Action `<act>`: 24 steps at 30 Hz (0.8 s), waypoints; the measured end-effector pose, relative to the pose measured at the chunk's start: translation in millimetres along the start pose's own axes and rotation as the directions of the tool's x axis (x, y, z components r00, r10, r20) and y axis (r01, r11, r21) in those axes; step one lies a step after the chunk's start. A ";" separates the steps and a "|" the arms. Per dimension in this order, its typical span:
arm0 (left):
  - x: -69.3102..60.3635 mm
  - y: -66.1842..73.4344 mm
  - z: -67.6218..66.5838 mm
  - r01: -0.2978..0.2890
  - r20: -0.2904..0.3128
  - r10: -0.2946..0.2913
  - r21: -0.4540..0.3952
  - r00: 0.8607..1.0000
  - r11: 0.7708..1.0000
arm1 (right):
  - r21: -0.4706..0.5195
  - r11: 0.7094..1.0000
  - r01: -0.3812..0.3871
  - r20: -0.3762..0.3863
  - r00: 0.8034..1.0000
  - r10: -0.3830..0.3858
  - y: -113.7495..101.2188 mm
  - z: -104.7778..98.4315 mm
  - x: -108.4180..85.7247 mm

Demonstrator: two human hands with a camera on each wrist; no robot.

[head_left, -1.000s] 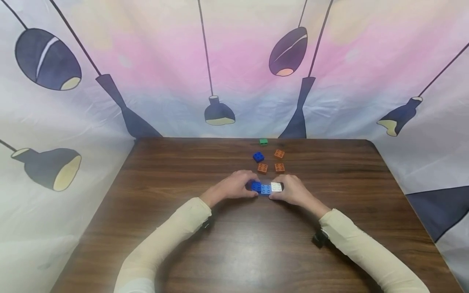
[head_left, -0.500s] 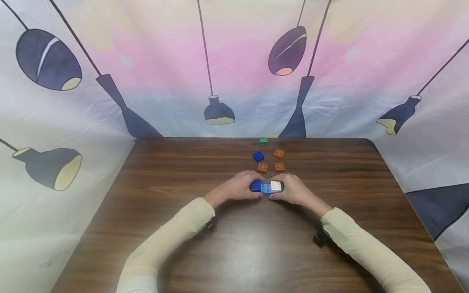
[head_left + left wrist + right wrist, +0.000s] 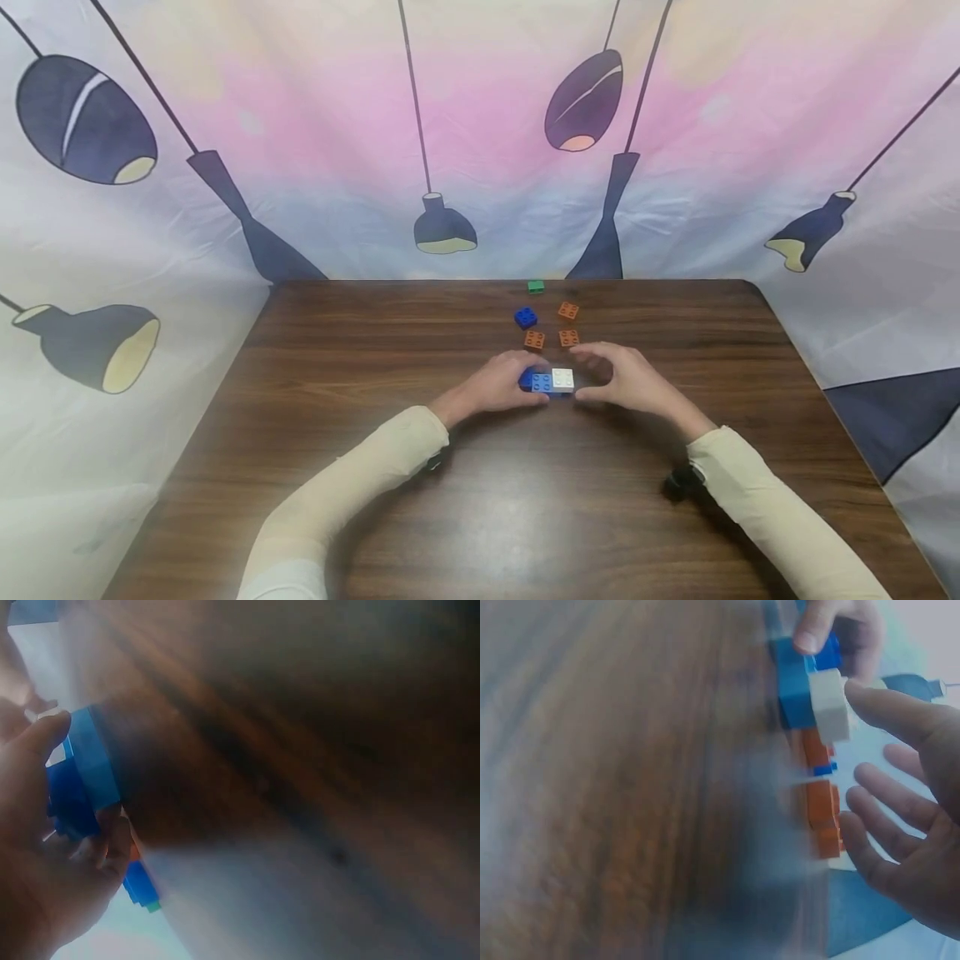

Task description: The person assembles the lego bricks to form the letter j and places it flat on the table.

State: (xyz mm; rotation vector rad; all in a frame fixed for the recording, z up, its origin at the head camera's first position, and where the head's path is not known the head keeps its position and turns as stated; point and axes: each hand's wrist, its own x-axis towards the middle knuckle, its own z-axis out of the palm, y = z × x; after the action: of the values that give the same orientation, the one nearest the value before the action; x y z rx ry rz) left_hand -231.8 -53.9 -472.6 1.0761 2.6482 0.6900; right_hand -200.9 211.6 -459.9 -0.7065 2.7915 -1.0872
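A small toy-brick build lies on the table between the two hands. Its light blue brick [image 3: 541,382] forms the lower layer, with a dark blue brick [image 3: 71,796] on the left end and a white brick [image 3: 562,379] on the right end. My left hand [image 3: 501,383] grips the build around its left end, thumb in front and fingers behind, partly covering the dark blue brick. Just right of the white brick, my right hand [image 3: 633,385] holds nothing; its thumb and fingers are spread apart in the right wrist view.
Behind the build lie orange bricks [image 3: 534,340], a loose dark blue brick [image 3: 526,317] and a green brick [image 3: 536,287] near the far edge of the wooden table [image 3: 375,333]. A cloth backdrop [image 3: 337,125] printed with lamps hangs around the table.
My right hand has let go of the white brick and drawn slightly right, its fingers opening. The left hand has moved a little to the right along the build and still grips it.
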 end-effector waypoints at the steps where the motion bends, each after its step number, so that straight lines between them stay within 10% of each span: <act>1: 0.8 0.2 0.4 0.003 0.000 -0.003 0.005 1.000 1.000 | 0.006 1.000 0.003 -0.012 1.000 -0.003 0.9 -2.5 0.8; 12: 7.3 5.9 2.7 0.033 -0.006 -0.033 0.040 0.999 0.999 | -0.028 0.999 -0.019 -0.146 0.989 0.015 19.8 -13.7 23.9; 24: 9.3 7.4 4.5 0.014 -0.001 -0.014 0.037 1.000 0.999 | -0.036 0.999 -0.032 -0.113 0.993 0.028 29.9 -7.4 47.2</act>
State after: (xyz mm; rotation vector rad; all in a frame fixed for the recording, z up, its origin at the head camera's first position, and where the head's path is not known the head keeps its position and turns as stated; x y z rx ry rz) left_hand -232.4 -41.2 -473.0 1.0655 2.6762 0.6415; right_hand -256.4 214.8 -469.0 -0.6237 2.9140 -1.1053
